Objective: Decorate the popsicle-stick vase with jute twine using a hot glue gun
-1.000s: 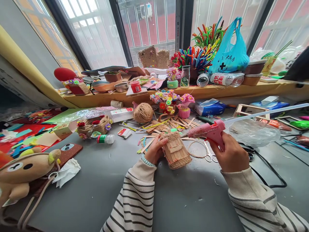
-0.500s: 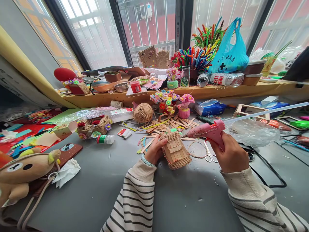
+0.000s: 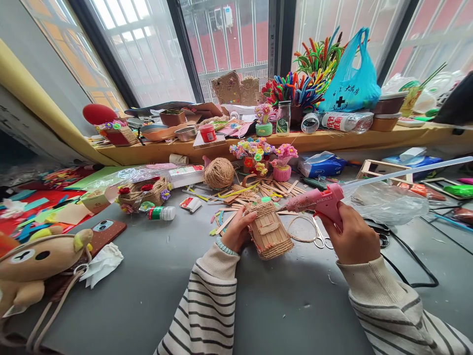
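My left hand grips a small craft-stick box by its left side, thumb on the front. Twine wraps the box at its top and bottom, and it tilts above the grey table. My right hand is closed around the handle of a pink hot glue gun. A long clear glue stick juts from the gun's back end. The nozzle points left, at the upper right edge of the box; whether it touches cannot be told.
Behind the box lie loose craft sticks and a ball of twine. Scissors and a black cable lie near my right hand. Leftward are a plush bear, a crumpled tissue and a small bottle.
The glue gun and my right hand have shifted very slightly. My left hand and the box look almost the same as before.
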Tool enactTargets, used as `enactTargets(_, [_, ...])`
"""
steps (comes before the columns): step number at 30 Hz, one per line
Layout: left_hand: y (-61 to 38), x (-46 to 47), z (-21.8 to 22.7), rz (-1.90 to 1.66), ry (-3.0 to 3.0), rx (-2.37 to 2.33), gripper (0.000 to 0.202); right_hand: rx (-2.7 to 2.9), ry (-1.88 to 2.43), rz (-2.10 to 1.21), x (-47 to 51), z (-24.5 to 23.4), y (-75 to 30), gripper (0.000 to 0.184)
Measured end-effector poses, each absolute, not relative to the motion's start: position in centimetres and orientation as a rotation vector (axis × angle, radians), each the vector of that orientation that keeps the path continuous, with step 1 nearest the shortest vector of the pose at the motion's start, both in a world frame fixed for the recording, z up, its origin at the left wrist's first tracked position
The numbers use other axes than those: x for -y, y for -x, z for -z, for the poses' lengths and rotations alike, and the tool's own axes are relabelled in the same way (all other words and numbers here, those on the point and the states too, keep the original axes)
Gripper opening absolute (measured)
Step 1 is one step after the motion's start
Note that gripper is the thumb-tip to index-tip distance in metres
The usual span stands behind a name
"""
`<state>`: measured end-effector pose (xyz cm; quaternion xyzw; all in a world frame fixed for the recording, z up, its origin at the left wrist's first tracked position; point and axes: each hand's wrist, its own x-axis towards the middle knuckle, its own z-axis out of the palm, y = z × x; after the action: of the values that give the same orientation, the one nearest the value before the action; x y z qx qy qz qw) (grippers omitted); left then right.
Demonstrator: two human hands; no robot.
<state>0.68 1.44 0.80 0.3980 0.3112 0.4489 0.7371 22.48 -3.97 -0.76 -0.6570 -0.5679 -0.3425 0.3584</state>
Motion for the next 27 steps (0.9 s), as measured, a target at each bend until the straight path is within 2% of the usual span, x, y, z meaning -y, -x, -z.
enactTargets(18, [-0.5,-1.7,-0.4,-1.026,-0.890,-0.707,0.040,1.398,1.806,0.883,4.4,0.3,-22.1,0.041])
enactTargets(20, [-0.4,-1.8,-0.3,-1.051,-0.907,-0.710,0.042,1.342,1.818,0.784,4.1,0.3,-22.4,0.045])
enactTargets(27, [0.5,-2.0,-1.3,-1.188,-1.007,-0.733,0.057,1.084,1.942,0.100,3.4,0.0,-23.4,0.064])
